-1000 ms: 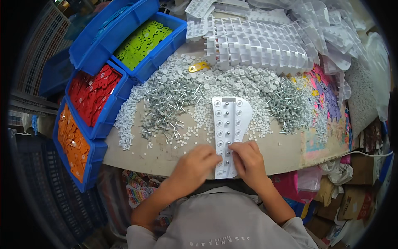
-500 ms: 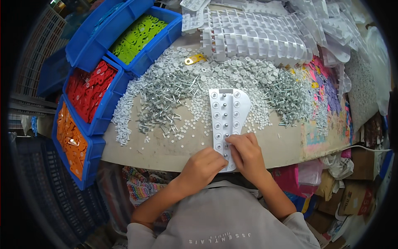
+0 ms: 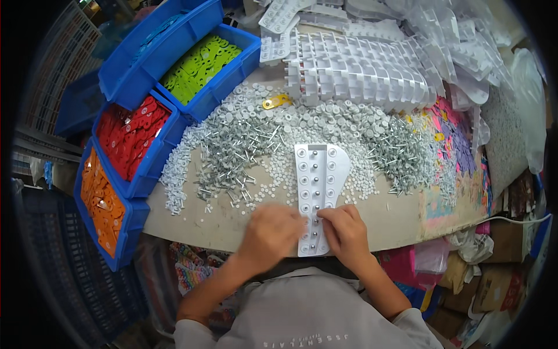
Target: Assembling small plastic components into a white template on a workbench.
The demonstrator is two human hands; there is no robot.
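Observation:
A white plastic panel point(image 3: 343, 166) lies on the table in front of me, one side rounded. Round white studs point(image 3: 332, 179) line both of its edges. Down its middle channel runs a row of shiny metal pin heads point(image 3: 315, 180). My right hand point(image 3: 347, 234) rests over the panel's lower right, thumb and fingers pinched at the channel; whatever is between the fingertips is hidden. Just left of the panel's lower part is my left hand point(image 3: 270, 235), curled and smeared by motion, its fingertips unclear.
Beyond the panel spread heaps of metal pins point(image 3: 235, 154), white caps point(image 3: 354, 119) and small white discs point(image 3: 269, 192). Blue bins point(image 3: 139, 180) at left hold red, orange and green plastic pieces. A yellow piece point(image 3: 275, 102) lies among the caps. White plastic mouldings point(image 3: 360, 70) are stacked behind.
My left hand has drawn back leftward from the panel's lower end. My right hand stays pinched over the channel. The whole view has shifted, so table things appear lower.

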